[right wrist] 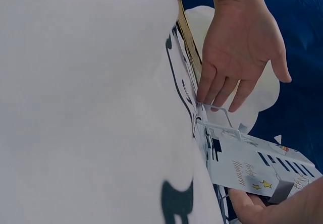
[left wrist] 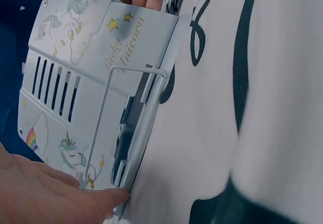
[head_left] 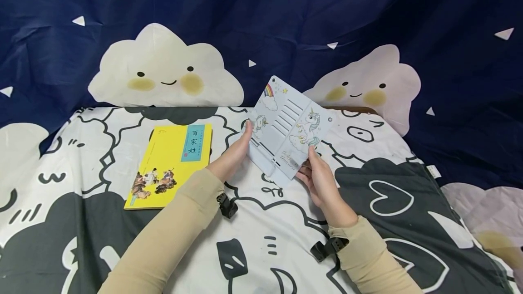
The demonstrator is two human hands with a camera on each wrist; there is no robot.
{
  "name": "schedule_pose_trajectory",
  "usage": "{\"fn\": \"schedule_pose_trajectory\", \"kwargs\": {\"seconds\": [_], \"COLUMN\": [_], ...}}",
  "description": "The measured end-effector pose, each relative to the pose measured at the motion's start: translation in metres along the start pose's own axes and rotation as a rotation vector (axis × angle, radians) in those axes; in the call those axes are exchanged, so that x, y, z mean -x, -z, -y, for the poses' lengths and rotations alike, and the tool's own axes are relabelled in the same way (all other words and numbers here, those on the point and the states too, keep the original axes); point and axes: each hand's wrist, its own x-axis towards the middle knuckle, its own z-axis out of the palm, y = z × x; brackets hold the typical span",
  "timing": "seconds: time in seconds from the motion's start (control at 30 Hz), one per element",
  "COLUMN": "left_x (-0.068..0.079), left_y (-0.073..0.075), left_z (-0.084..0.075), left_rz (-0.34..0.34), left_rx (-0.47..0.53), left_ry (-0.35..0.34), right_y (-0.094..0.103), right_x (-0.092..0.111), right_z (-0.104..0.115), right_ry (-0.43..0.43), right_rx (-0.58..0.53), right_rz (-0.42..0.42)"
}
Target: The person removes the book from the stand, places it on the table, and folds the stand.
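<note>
While the right hand [head_left: 320,178] grips the near right edge of a tilted white stand [head_left: 282,139] over patterned cloth [head_left: 261,221], the left hand [head_left: 235,152], straight-fingered, touches its left edge; a yellow book [head_left: 165,164] lies apart, leftward.

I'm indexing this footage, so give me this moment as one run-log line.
right hand: grips unicorn panel | left hand: outstretched, at panel's edge | yellow book: lying on patterned cloth
</note>
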Motion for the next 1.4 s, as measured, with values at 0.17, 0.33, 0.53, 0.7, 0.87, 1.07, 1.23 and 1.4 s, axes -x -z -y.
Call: {"fn": "schedule_pose_trajectory", "kwargs": {"seconds": [0.17,0.33,0.53,0.7,0.87,1.07,1.23,1.4], "left_x": [-0.002,-0.003,-0.003,-0.004,-0.006,-0.009,-0.010,-0.012], "left_y": [0.000,0.000,0.001,0.003,0.005,0.006,0.007,0.006], "left_z": [-0.001,-0.002,-0.005,-0.006,-0.006,-0.006,-0.005,-0.004], "left_rz": [-0.008,-0.009,-0.010,-0.007,-0.009,-0.004,0.003,-0.005], "left_rx": [-0.017,-0.015,-0.035,-0.038,-0.040,-0.045,-0.058,-0.074], "left_ry": [0.029,0.047,0.031,0.031,0.043,0.048,0.041,0.014], "right_y": [-0.003,-0.006,-0.008,-0.011,-0.015,-0.021,-0.026,-0.026], "right_x": [0.001,0.002,0.003,0.005,0.009,0.011,0.013,0.014], "right_z": [-0.001,-0.001,-0.002,-0.004,-0.006,-0.008,-0.009,-0.008], "right_ry": [-0.007,-0.018,-0.028,-0.015,-0.013,-0.013,-0.021,-0.035], "right_rx": [-0.008,-0.018,-0.015,-0.009,-0.008,-0.032,-0.036,-0.048], "right_rz": [0.002,0.002,0.006,0.012,0.020,0.025,0.036,0.054]}}
